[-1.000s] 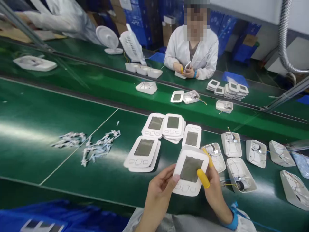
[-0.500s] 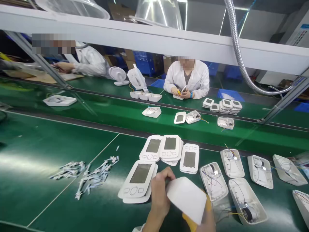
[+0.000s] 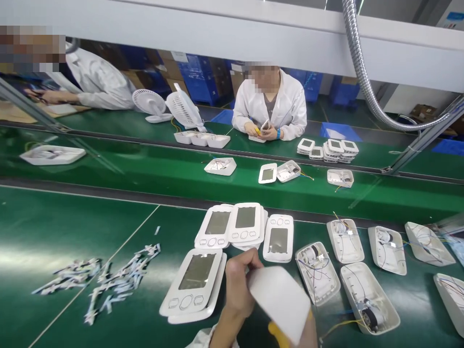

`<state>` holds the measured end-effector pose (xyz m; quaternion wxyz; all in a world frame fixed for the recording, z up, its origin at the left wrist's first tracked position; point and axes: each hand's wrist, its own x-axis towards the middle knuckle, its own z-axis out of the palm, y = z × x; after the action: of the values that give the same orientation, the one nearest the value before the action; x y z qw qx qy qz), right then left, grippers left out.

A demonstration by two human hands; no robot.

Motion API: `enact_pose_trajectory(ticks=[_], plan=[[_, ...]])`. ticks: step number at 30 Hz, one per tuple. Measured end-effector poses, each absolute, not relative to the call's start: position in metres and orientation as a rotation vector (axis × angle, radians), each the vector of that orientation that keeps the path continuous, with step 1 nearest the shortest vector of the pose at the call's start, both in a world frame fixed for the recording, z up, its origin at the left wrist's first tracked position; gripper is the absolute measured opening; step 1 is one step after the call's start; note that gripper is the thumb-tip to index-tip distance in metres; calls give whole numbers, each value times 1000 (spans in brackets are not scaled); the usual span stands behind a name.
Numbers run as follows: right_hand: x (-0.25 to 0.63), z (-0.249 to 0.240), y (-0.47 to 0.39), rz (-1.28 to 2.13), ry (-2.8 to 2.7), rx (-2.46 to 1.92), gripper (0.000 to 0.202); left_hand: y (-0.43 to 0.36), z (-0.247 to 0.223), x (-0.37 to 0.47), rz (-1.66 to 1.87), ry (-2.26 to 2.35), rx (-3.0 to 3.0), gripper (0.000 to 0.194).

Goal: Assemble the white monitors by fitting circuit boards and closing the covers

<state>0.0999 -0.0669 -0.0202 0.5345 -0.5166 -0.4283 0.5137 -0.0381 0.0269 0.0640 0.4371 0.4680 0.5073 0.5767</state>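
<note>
My left hand is closed on the left edge of a white plastic panel, thumb and fingers wrapped round it. The panel is tilted, its plain side towards me. Mostly hidden behind it, my right hand grips a yellow-handled tool; the tool's working end is out of sight. White front panels with grey display windows lie stacked just beyond and left of my hands, the nearest being a display panel. Right of my hands sits an open white housing with a motor and loose wires.
Small white and pale-blue scraps lie scattered at left. Several more open housings stand at right. Beyond runs a green conveyor belt carrying housings. A metal frame bar crosses overhead, with a flexible metal hose. Co-workers sit across.
The head view has tilted down and shifted slightly, so the bench things appear displaced. My left hand still holds the panel; less of my right hand and the yellow tool shows.
</note>
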Motion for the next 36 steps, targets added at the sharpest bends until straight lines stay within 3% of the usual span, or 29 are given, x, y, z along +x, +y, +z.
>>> enact_pose_trajectory(ticks=[5,10,24,32,36], plan=[[106,-4,-36,1392,-786,-1096,84,23,59,-25,1442,1341,864,66],[124,16,-16,1514,-810,-963,72,-3,75,-1,1425,1387,764,51],[175,53,7,1226,-1088,-1274,58,-8,95,-22,1056,1311,770,63],[221,72,20,1339,-1297,-1272,57,-13,61,-16,991,1250,648,73],[307,108,104,748,-1330,-1687,60,-15,39,-21,973,1321,573,85]])
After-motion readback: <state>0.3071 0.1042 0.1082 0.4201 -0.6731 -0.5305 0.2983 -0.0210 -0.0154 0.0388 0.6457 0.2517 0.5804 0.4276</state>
